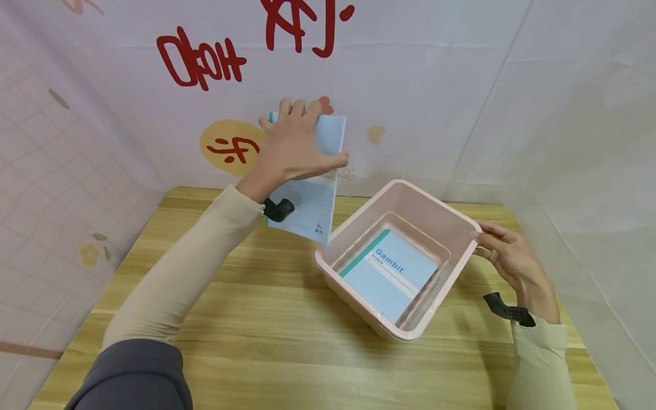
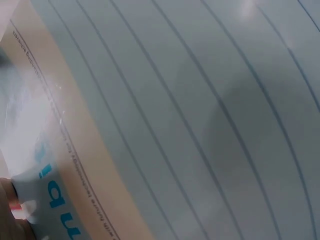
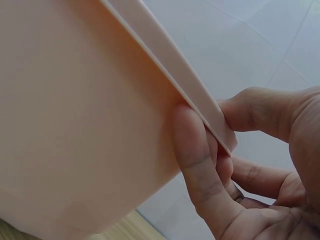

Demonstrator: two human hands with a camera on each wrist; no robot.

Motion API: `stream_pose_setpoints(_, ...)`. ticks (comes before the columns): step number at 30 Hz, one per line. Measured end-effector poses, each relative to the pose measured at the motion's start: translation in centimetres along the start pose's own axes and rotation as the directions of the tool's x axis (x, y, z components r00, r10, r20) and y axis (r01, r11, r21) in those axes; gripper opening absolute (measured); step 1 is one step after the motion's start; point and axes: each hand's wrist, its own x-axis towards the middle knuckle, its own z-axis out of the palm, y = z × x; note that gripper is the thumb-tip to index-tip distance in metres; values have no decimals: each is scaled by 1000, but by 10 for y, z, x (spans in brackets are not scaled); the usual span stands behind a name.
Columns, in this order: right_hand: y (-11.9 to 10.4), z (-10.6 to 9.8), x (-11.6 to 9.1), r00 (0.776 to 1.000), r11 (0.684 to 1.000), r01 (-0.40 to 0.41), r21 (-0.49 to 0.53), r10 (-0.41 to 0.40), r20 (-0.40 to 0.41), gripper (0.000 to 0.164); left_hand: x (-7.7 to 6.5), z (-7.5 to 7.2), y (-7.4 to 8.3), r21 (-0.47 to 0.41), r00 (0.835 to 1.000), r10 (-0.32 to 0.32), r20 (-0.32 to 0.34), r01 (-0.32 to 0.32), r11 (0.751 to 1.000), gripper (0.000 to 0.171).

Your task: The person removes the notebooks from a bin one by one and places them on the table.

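Note:
My left hand (image 1: pixel 294 142) grips a light blue notebook (image 1: pixel 307 208) above the back of the table, its fingers bent over the top edge and the thumb at the right side. In the left wrist view the lined cover of that notebook (image 2: pixel 200 125) fills almost everything. A pale pink plastic basin (image 1: pixel 379 322) stands right of the held notebook. Inside it lies another notebook (image 1: pixel 389 273), flat, with "Gambit" on its cover and a teal spine. My right hand (image 1: pixel 512 259) pinches the basin's right corner rim; the right wrist view shows thumb and fingers around the rim (image 3: pixel 185 80).
A wood-grain table (image 1: pixel 256 341) carries the basin. Behind it hangs a white cloth backdrop (image 1: pixel 410 74) with red characters, and pale cloth walls (image 1: pixel 589 142) rise on both sides.

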Motion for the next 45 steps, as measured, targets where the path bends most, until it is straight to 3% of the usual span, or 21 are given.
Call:
stream_pose_setpoints(11, -1, 0, -1, 1000, 999, -3, -33, 4, 6, 30, -13, 26, -57, 23, 989, -132, 67, 130, 991, 101)
stream_pose_setpoints(17, -1, -1, -2, 1000, 999, -7, -40, 7, 14, 31, -21, 51, -86, 52, 981, -169, 92, 165, 985, 101)
stream_pose_setpoints(26, -3, -1, -3, 1000, 999, -11, -47, 11, 9, 29, -34, 95, -116, 80, 964, -215, 158, 204, 976, 103)
stream_pose_setpoints(31, -3, 0, -3, 1000, 999, -15, -39, 16, 12, 30, -39, 120, -127, 81, 958, -222, 181, 210, 974, 104)
stream_pose_setpoints(38, -1, 0, -2, 1000, 997, -19, -74, 18, -14, 29, -39, 145, -132, 71, 962, -215, 165, 206, 976, 101)
stream_pose_setpoints(45, -2, 0, 0, 1000, 999, -18, -34, 19, 5, 29, -39, 163, -134, 66, 943, -234, 237, 225, 972, 107)
